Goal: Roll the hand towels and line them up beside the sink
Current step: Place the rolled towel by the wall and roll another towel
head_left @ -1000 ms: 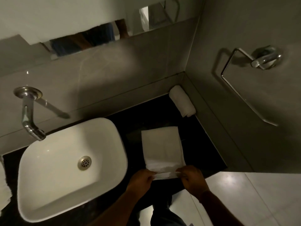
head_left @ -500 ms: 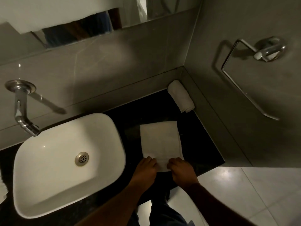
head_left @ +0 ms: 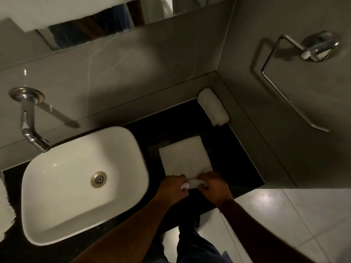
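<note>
A white hand towel lies folded flat on the black counter to the right of the white sink. Its near end is curled into a small roll. My left hand grips the left end of that roll and my right hand grips the right end, fingers curled over it. A finished rolled white towel rests in the far right corner against the wall.
A chrome tap sticks out of the back wall over the sink. A chrome towel ring hangs on the right wall. More white cloth shows at the left edge. The counter's front edge meets pale floor tiles.
My hands have rolled the towel's near end further away from me, so the roll is thicker and less flat towel shows. The camera view has shifted slightly.
</note>
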Motion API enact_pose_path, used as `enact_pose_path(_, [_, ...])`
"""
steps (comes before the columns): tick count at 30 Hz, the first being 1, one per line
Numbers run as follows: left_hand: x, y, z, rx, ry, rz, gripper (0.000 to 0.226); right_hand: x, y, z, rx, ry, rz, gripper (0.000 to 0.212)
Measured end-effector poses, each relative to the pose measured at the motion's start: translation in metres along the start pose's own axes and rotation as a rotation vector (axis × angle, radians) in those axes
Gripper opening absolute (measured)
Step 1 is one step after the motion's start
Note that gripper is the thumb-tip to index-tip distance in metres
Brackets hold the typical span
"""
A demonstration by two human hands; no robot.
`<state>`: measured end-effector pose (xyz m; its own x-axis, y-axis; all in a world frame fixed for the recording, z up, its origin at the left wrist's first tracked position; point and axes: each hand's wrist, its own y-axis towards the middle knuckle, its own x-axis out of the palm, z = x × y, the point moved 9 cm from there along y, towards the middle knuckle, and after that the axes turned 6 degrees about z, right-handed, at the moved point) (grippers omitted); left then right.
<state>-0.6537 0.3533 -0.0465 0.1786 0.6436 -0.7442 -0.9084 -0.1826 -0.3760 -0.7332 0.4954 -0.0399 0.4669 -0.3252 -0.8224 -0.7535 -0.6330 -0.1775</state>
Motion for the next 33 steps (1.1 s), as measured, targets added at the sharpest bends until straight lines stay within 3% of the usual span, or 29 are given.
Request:
enact_pose_path(3, [-0.002,-0.004,-0.006,-0.033,-0.052,0.029,0.018,-0.003,-0.002,-0.011,-0.136,-0.124,0.064,0.035])
enact_pose_path(8, [-0.007,-0.006,-0.014,0.002,0.098,0.176,0.02,0.004,-0.014,-0.026,-0.414,-0.224,0.145,0.038])
enact_pose_path(12, [-0.021,-0.004,-0.012,-0.02,0.027,0.224,0.026,0.012,-0.007,-0.021,-0.358,-0.401,0.005,0.052])
enact_pose_path(16, [-0.028,-0.001,-0.009,0.048,0.147,0.249,0.025,0.017,0.014,-0.03,-0.349,-0.49,-0.052,0.048])
enact_pose_path(19, [-0.027,-0.002,-0.003,0.114,0.388,0.281,0.022,0.016,0.029,-0.041,-0.359,-0.4,-0.043,0.037])
enact_pose_path(23, [-0.019,0.002,0.006,0.13,0.592,0.166,0.034,0.013,0.045,-0.028,-0.278,-0.202,-0.096,0.037])
enact_pose_path(26, [-0.021,0.004,0.008,0.151,0.565,0.146,0.021,0.012,0.045,-0.021,-0.193,-0.281,-0.092,0.036])
enact_pose_path(29, [-0.023,0.01,0.016,0.188,0.533,0.109,0.033,0.01,0.043,-0.026,-0.168,-0.384,-0.053,0.034])
enact_pose_path(33, [-0.049,0.02,0.008,0.004,0.304,0.182,0.037,-0.012,0.045,-0.038,-0.139,-0.338,0.169,0.036])
